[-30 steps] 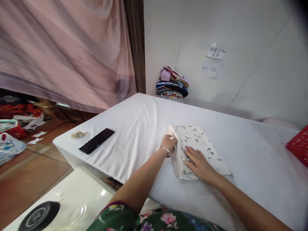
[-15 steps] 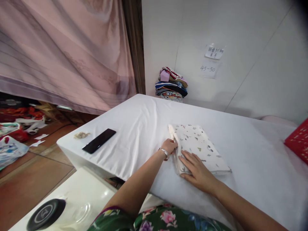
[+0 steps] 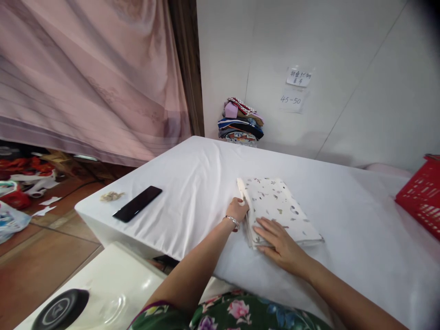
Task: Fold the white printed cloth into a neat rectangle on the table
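Observation:
A folded white cloth [image 3: 275, 201] printed with small leaf and animal-like shapes lies on the white-covered table. At its left edge, my left hand [image 3: 238, 210] has its fingers curled round the folded layers, with a silver bracelet on the wrist. My right hand [image 3: 280, 243] rests flat on the near left corner of the cloth, its fingers stretched out and a little apart. The left fingertips are partly hidden at the fold.
To the left on the table lie a black phone [image 3: 137, 204] and a small beige tangle [image 3: 111, 196]. A stack of folded fabrics [image 3: 241, 123] stands by the wall. A red plastic basket [image 3: 421, 192] sits at the right edge, and a white stool-like surface [image 3: 113, 275] is at lower left.
My view has turned slightly right, so more of the red basket shows. Both hands stay at nearly the same spots on the cloth.

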Motion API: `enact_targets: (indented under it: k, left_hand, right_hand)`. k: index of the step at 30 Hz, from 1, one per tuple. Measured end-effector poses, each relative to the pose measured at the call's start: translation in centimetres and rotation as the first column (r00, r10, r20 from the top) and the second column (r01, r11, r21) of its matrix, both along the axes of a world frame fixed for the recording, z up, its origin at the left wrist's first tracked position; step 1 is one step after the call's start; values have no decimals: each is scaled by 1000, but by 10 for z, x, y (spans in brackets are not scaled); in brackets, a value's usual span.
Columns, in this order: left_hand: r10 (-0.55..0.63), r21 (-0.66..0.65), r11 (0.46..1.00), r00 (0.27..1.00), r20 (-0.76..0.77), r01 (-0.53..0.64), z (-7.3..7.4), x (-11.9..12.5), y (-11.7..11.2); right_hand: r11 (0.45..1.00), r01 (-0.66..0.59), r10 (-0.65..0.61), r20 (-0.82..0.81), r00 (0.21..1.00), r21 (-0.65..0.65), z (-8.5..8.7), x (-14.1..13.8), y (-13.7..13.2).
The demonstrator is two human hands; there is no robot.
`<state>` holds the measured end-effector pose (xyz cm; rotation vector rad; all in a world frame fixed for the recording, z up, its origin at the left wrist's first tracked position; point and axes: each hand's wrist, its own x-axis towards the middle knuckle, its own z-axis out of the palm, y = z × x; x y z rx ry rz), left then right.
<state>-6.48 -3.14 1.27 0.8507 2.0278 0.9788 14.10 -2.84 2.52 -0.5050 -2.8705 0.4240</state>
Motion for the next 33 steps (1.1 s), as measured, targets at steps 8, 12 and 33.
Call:
enact_targets:
  k: [8,12,33]
  left_hand:
    - [9,22,1000,999,32,-10,-4,1,-1]
    - [24,27,999,999,31,-24,-4,2,-1]
    - [-102,-46,995,902,-420,91,4,6,-2]
  right_hand:
    - [993,76,-86,-131,988,-86,-8,-2,3]
    - [998,26,-38,-215,976,-60,-10,1,5]
    - [961,222,-211,81,974,-165,-1,35,51]
